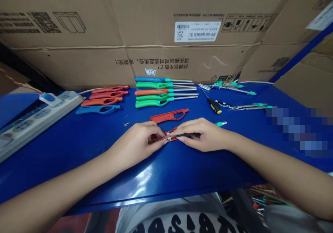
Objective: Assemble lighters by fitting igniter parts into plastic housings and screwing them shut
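Both hands meet over a red lighter shell half [171,139] low on the blue table. My left hand [139,139] is closed on its handle end, thumb and forefinger pinching near small pale parts inside. My right hand [201,135] is closed over the other side, its fingertips at the same small parts; a dark piece shows beneath its fingers. Past this hand sticks out a metal tube with a green collar [221,124]. Just behind lies another red shell half [169,115], with its hollow inside facing up. My fingers hide much of the held shell.
Several assembled lighters [153,102] lie in a row at the back, with red, orange and blue shells [101,101] to their left. A screwdriver [214,105], metal tubes [251,106], small screws [126,124] and a power strip [39,116] lie around. Cardboard [145,24] stands behind.
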Available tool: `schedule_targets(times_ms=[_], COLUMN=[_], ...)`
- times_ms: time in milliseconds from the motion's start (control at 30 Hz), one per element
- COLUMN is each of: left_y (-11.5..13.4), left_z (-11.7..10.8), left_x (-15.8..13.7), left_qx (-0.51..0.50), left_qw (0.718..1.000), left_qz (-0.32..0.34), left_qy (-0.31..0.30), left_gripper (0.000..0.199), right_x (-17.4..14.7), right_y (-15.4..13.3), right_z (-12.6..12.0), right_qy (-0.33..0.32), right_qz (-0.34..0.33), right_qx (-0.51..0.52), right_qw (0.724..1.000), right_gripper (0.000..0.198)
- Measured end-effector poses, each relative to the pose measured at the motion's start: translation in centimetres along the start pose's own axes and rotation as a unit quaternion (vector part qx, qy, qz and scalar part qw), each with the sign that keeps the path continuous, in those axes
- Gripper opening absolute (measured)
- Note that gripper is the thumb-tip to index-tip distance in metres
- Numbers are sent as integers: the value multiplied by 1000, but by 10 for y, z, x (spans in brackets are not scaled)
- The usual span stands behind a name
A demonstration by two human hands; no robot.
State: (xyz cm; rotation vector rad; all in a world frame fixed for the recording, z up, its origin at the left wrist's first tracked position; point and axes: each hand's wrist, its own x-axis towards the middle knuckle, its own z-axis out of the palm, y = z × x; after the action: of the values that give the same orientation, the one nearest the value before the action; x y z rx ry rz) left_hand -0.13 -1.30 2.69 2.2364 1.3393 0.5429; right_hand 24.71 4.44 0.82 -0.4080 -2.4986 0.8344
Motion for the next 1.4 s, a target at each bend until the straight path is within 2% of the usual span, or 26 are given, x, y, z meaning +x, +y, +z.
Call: schedule_targets(times_ms=[300, 433, 567, 900, 1033, 1133, 1233, 1333, 1400], left_y=[-5, -5, -5, -3, -2, -1, 0, 3, 4], left_z=[0, 1, 1, 1, -1, -1, 0, 1, 3], left_x=[2, 2, 3, 0, 0, 0, -2, -4, -4], left_qx=[-38, -43, -44, -15, -25, -2, 40, 78, 93], left_qw=[999, 999, 999, 1000, 1000, 1000, 998, 992, 986], left_qz=[-2, -6, -10, 3, 7, 19, 33, 89, 141], left_qy=[-8, -6, -7, 9, 0, 2, 18, 32, 19], left_gripper=[10, 11, 11, 10, 13, 12, 12, 17, 21], right_x=[-1, 0, 0, -5, -5, -6, -7, -8, -8], right_y=[2, 1, -2, -10, -9, -8, -8, -6, -4], right_z=[1, 0, 0, 0, -4, -11, -20, -26, -28], right_qy=[-6, -6, -19, -79, -36, -20, -50, -72, -79], right_qz=[18, -3, -19, -2, -8, 10, 42, 60, 65], right_qx=[0, -10, -39, -152, -147, -196, -224, -188, -161], right_qw=[1000, 1000, 999, 985, 988, 980, 972, 978, 982], right_gripper=[34, 31, 30, 33, 29, 23, 19, 18, 17])
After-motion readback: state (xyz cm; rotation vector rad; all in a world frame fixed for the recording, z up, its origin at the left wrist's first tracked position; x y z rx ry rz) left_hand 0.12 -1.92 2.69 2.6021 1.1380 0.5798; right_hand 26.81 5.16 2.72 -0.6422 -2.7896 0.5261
